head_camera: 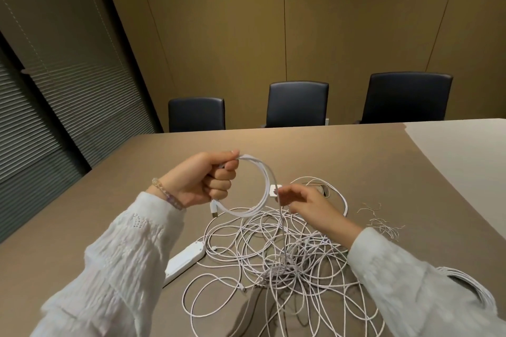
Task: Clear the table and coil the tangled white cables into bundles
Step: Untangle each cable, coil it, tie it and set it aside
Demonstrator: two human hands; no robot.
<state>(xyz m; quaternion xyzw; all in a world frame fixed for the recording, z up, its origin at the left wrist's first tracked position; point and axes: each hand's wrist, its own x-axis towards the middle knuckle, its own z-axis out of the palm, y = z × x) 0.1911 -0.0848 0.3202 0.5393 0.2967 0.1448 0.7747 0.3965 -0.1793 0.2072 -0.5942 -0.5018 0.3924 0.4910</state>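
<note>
Nearest you, the tangle of white cables (279, 262) sprawls loose over the desk (115, 200) near its front edge, between your two sleeves, loops overlapping every way. A white power strip (186, 258) lies just left of the tangle, touching its outer loops, angled toward the front-left. At the front-right corner, a finished white bundle (471, 288) sits partly hidden behind your right sleeve. Above the tangle, your left hand (208, 179) is fisted; its grip is clamped on a coiled loop (260, 186) of white cable, several turns hanging down from the fist, with a USB plug (213, 209) dangling at the bottom left of the loop. A beaded bracelet (167, 193) sits on that wrist. Your right hand (306, 206) is just right of the loop, its grip pinched thumb-to-finger on a single strand (282, 230) that runs straight down into the tangle; the hand is motion-blurred. Behind the right hand, a small white square adapter (274, 190) lies on the desk, next to a round cable port that the hand mostly covers. A scrap of thin frayed wire (383, 223) lies toward the right edge, apart from the tangle. Past the far edge, three dark chairs (298, 104) stand against a wood-panel wall.
</note>
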